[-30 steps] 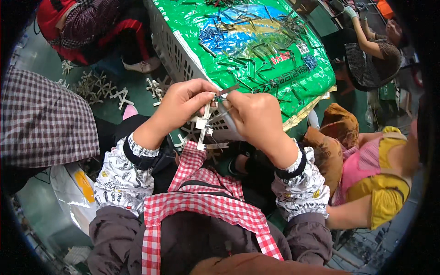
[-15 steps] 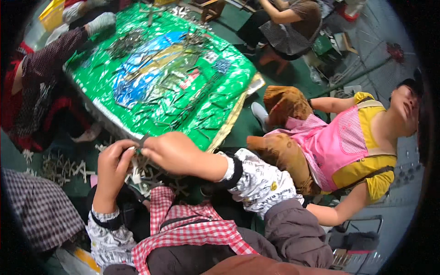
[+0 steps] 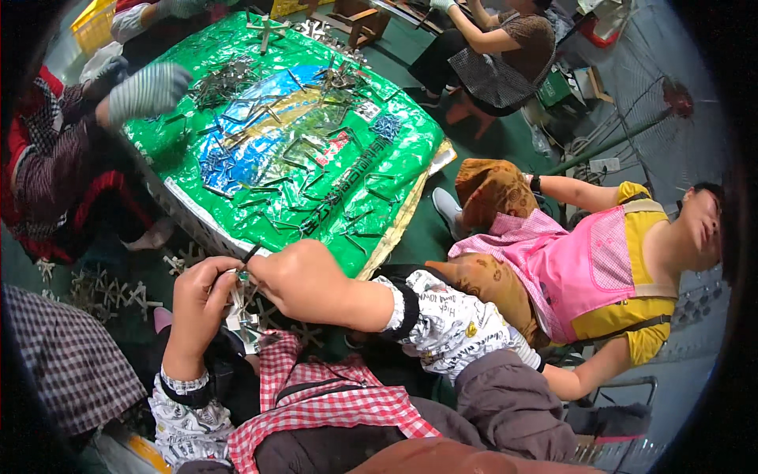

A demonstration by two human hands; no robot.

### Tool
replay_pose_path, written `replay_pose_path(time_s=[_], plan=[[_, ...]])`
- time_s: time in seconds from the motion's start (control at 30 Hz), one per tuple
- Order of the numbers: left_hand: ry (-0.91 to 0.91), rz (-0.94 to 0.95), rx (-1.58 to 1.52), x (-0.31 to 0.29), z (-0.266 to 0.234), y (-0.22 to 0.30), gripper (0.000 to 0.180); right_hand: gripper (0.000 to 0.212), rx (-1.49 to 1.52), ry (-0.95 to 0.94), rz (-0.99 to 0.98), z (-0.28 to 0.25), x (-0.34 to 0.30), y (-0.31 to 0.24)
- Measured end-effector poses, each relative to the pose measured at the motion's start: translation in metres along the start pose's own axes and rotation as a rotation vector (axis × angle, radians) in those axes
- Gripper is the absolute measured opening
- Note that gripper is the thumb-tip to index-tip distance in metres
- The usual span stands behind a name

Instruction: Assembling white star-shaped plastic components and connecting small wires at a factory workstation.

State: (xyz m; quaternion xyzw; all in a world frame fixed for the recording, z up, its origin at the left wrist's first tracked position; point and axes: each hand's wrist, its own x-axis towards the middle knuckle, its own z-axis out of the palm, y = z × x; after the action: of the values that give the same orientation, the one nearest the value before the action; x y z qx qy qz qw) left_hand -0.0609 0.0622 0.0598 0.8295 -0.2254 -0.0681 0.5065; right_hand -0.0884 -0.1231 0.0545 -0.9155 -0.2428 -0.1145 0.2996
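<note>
My left hand (image 3: pixel 199 306) and my right hand (image 3: pixel 298 275) meet just off the near edge of the green-covered table (image 3: pixel 359 170). Between the right thumb and fingers is a small dark strip (image 3: pixel 252 253), its end poking up. Closed in a pinch, the left fingertips grip a small shiny metal piece (image 3: pixel 242 274), partly hidden by the fingers. Right below hang or lie more pale metal pieces (image 3: pixel 242 316); whether they join the held piece I cannot tell. Dark bent metal strips (image 3: pixel 304 150) are scattered across the green sheet.
A heap of dark metal parts (image 3: pixel 225 81) and a pile of small bluish parts (image 3: pixel 386 126) sit on the table. Cross-shaped pieces (image 3: pixel 106 292) litter the floor at left. A co-worker's gloved hand (image 3: pixel 148 93) is over the table's left side; a person in a pink apron (image 3: pixel 596 265) sits at right.
The co-worker's gloved hand at left has come down and toward the near side. My hands stay together, slightly lower in view; shiny metal now shows more below my fingers.
</note>
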Motion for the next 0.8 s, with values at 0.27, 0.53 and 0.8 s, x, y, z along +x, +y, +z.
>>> replay_pose_path(time_s=[0.27,0.53,0.8], plan=[[0.05,0.207,0.226,0.004,0.001,0.009,0.011,0.025,0.555,-0.275,0.39,-0.006,0.01,0.014],[0.05,-0.104,-0.035,0.011,-0.006,-0.014,0.014,0.016,0.003,-0.288,0.168,-0.025,0.02,0.024],[0.255,-0.362,-1.314,0.009,-0.02,-0.035,0.023,0.015,-0.359,0.248,0.257,-0.049,0.026,0.147]])
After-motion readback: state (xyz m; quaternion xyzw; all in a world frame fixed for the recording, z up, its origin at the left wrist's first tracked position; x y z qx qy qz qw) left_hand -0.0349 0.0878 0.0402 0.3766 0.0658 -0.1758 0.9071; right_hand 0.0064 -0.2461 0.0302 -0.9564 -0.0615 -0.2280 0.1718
